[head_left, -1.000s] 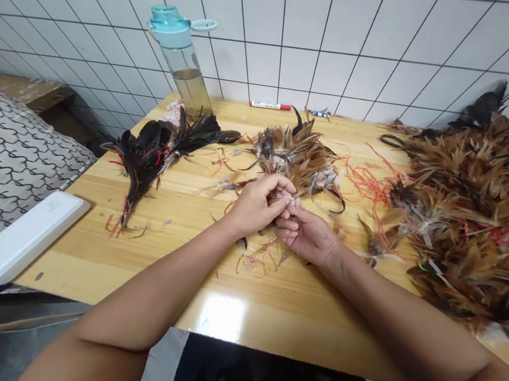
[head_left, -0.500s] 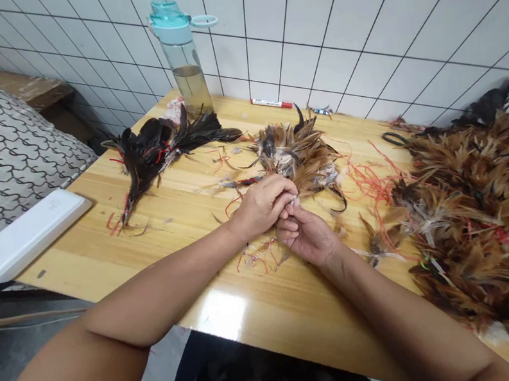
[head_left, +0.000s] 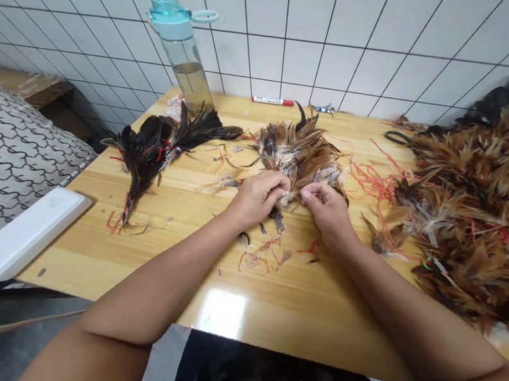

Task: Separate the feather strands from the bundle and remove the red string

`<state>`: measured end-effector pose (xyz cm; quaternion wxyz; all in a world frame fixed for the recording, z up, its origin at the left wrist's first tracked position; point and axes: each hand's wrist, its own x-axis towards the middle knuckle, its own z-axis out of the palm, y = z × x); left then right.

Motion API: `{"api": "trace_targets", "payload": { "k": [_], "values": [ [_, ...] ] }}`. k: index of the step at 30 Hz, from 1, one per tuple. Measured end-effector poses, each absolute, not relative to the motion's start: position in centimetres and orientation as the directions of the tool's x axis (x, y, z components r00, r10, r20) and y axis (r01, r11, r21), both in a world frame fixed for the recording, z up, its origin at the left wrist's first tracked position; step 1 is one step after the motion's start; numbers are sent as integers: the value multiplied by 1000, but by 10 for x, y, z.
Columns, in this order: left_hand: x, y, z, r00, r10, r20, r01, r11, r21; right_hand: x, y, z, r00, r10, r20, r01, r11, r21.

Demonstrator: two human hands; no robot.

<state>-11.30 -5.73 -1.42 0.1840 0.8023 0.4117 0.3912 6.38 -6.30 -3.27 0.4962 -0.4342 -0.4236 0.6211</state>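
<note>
My left hand [head_left: 259,197] and my right hand [head_left: 327,209] meet over the middle of a wooden table [head_left: 154,230], both with fingers pinched. Between them they grip the pale quill end of a small feather bundle [head_left: 290,196] at the near edge of a brown feather pile [head_left: 299,152]. A few dark feathers hang under my left fingers. Bits of red thread [head_left: 265,257] lie on the table just before my hands.
A big heap of brown feathers [head_left: 487,210] fills the right side. Black feathers [head_left: 156,145] lie far left by a teal-capped water bottle [head_left: 183,53]. A red marker [head_left: 273,101] rests by the tiled wall, scissors [head_left: 397,138] far right, a white power bank [head_left: 22,236] left.
My right hand has turned over from palm-up and moved up and right to the brown pile. My left hand has stayed nearly where it was, still pinching.
</note>
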Motion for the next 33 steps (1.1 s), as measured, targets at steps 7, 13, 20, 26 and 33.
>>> {"api": "trace_targets", "payload": {
  "k": [7,13,20,26,33],
  "values": [
    [-112,-58,-19,420,740,525,514,-671,535,63,-65,-34,-199,970,136,217,179,-960],
    [-115,-55,-23,470,692,547,507,-719,475,67,-59,-37,-235,949,209,299,276,-913],
    [-116,-54,-24,499,683,533,474,-730,492,67,-56,-41,-279,943,181,272,258,-927],
    [-115,-56,-21,516,716,470,481,-697,532,70,-54,-43,-306,925,227,333,327,-884],
    [-119,-55,-18,484,780,397,581,-626,520,74,-49,-43,-331,893,305,306,407,-860]
  ]
}}
